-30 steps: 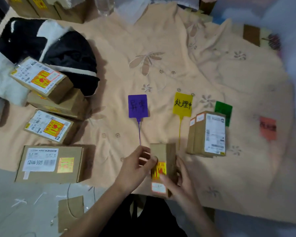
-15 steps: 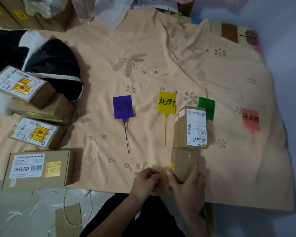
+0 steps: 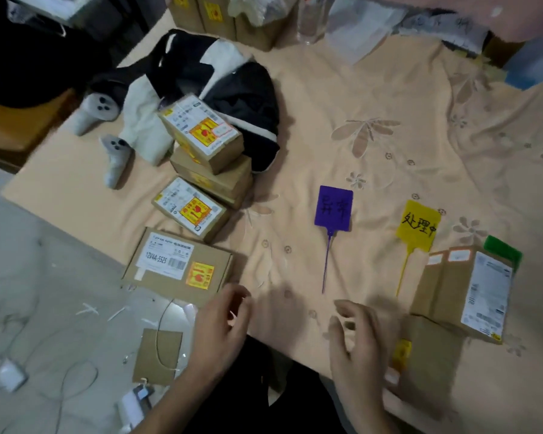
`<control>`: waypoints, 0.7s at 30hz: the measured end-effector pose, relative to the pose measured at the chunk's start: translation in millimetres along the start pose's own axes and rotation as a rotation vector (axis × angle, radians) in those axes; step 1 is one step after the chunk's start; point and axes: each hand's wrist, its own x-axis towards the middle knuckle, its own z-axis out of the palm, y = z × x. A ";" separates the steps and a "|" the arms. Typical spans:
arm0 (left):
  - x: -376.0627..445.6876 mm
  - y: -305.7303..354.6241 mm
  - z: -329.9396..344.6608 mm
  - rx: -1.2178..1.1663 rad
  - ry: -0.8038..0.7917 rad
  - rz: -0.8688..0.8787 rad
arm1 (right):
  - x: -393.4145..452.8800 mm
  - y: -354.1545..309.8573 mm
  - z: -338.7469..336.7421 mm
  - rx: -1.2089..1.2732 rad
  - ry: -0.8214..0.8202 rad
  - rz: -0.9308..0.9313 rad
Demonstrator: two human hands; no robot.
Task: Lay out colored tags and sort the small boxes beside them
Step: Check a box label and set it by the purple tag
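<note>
On the peach cloth (image 3: 373, 98) lie a purple tag (image 3: 333, 210), a yellow tag (image 3: 418, 226) and a green tag (image 3: 502, 252), the green one half hidden behind two upright brown boxes (image 3: 470, 292). A third brown box (image 3: 433, 352) lies in front of them near the cloth's edge. My right hand (image 3: 359, 349) hovers just left of that box, fingers spread, holding nothing. My left hand (image 3: 223, 327) is empty with fingers loosely curled, near the corner of a flat labelled box (image 3: 176, 267). Three more small boxes (image 3: 201, 170) are piled at the left.
A black-and-white garment (image 3: 220, 86) and two white controllers (image 3: 107, 133) lie at the far left. More cartons (image 3: 220, 14) line the far edge. On the grey floor (image 3: 29, 308) at the near left lie a cardboard scrap (image 3: 157, 355), wires and a charger.
My hands have let go of the box I carried; it now lies in front of the two upright boxes. Both hands are moving left, and my view has swung left.
</note>
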 end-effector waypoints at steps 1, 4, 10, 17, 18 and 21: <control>3.4 -1.8 -17.4 0.053 0.125 0.032 | 4.3 -12.2 23.0 0.049 -0.146 0.051; 36.0 -32.0 -63.8 0.161 0.469 -0.047 | 14.0 -48.9 89.0 0.129 -0.521 0.231; 102.2 -90.2 -127.4 0.255 0.135 -0.431 | 24.7 -102.0 165.0 0.234 -0.678 0.628; 76.6 -76.0 -124.4 0.195 0.079 -0.332 | 12.2 -113.2 143.1 0.393 -0.534 0.861; 67.8 -68.0 -121.2 0.143 0.071 -0.326 | 9.4 -110.0 130.6 0.406 -0.495 0.876; 44.7 -35.6 -108.0 0.018 0.008 -0.255 | 5.9 -92.9 86.6 0.476 -0.335 0.905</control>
